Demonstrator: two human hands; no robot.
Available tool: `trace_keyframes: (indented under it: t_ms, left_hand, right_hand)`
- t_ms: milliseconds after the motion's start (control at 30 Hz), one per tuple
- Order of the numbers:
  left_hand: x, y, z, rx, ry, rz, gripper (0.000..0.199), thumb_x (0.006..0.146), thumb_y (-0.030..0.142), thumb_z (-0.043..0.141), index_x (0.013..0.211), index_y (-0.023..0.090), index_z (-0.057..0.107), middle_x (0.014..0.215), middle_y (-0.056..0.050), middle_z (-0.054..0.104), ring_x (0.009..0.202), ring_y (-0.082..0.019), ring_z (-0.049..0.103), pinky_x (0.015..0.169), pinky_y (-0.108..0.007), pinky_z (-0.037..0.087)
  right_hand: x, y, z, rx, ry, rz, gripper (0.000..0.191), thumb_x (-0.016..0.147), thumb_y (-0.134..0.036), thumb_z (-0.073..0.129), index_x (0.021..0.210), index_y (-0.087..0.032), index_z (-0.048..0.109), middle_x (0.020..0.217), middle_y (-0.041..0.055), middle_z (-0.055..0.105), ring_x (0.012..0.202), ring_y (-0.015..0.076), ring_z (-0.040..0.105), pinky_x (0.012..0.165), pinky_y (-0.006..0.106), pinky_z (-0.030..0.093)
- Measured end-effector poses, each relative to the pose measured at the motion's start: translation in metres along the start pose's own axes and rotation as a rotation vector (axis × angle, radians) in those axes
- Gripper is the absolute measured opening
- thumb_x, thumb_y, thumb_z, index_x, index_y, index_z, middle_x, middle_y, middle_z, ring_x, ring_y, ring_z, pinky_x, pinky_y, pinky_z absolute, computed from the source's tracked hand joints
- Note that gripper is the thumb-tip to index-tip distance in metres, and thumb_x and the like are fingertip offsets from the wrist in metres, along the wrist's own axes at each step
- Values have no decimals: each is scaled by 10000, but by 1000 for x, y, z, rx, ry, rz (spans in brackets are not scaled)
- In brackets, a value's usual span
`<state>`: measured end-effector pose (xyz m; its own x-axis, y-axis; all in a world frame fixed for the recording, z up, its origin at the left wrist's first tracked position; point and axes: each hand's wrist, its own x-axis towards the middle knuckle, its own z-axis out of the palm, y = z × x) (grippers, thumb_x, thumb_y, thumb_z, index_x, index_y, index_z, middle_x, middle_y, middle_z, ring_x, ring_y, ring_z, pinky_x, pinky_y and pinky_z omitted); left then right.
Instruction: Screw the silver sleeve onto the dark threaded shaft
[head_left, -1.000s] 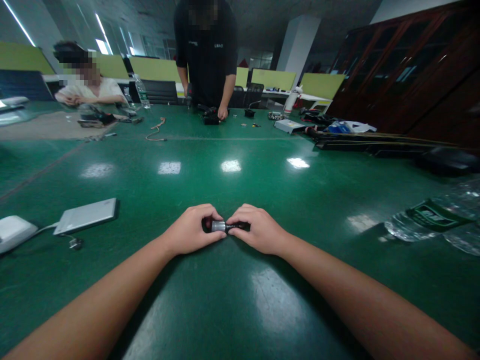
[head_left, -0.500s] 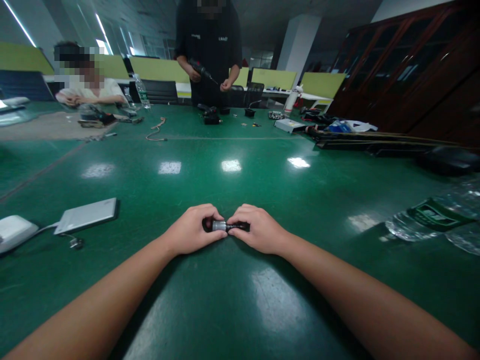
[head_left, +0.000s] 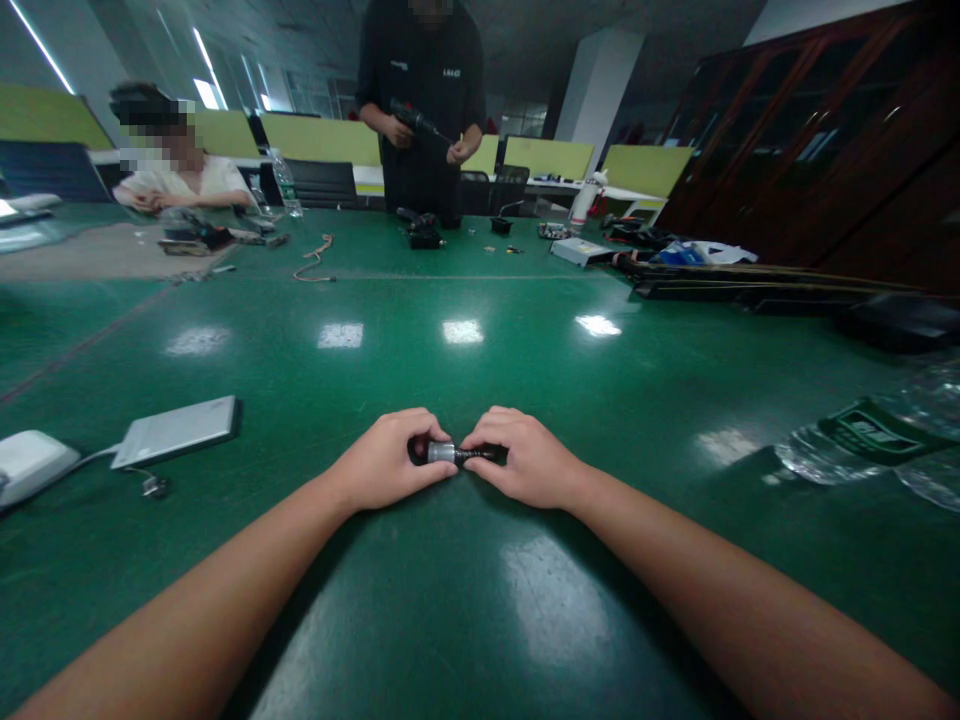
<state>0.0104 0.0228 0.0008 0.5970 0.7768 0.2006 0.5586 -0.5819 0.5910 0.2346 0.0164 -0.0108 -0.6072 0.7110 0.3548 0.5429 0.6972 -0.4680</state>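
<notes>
Between my hands, just above or on the green tabletop, is a small part with a silver cylinder (head_left: 443,453) and a dark ribbed rod (head_left: 472,455) in line with it. My left hand (head_left: 394,455) grips the silver cylinder between thumb and fingers; its dark left end lies inside the curl of the hand. My right hand (head_left: 525,460) pinches the dark rod, thumb below and fingers above. The fingertips of both hands are close together at the joint. What exactly the part is, I cannot make out.
A grey power bank (head_left: 180,430) with a cable and a white device (head_left: 34,465) lie left. Clear water bottles (head_left: 847,440) lie right. Across the table (head_left: 465,380), a standing person (head_left: 424,90) holds a power drill (head_left: 416,122); another person (head_left: 184,185) sits at the left.
Both my hands have shifted very slightly right, still gripping the part. Across the table, the standing person has moved the drill and the other hand a little to the right.
</notes>
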Motion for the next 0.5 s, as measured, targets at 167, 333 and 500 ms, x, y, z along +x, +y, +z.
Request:
trace_keyframes:
  t_ms: [167,333,500]
  left_hand:
    - [-1,0,0,-1,-5,-14,175,788,315,715,868,169,659,791,-9,623,716,-158,573,649,-263,414]
    - [-1,0,0,-17,-9,-15,174,791,309,714,878,167,663,796,-13,626,720,-157,581,656,-262,426]
    - [0,1,-1,-18,-7,-9,178,792,316,716,871,166,664,791,-12,626,717,-154,584,656,-259,432]
  right_hand:
    - [0,1,-1,7,-11,4,120,799,-182,697,917,-174,718,816,45,700,810,189,597,777,332,454]
    - [0,0,-2,3,-15,14,111,804,-223,715,905,-176,718,802,41,699,800,183,598,766,320,451]
    - [0,2,-3,-6,-21,15,95,806,-225,711,888,-177,720,782,34,694,781,173,597,755,312,443]
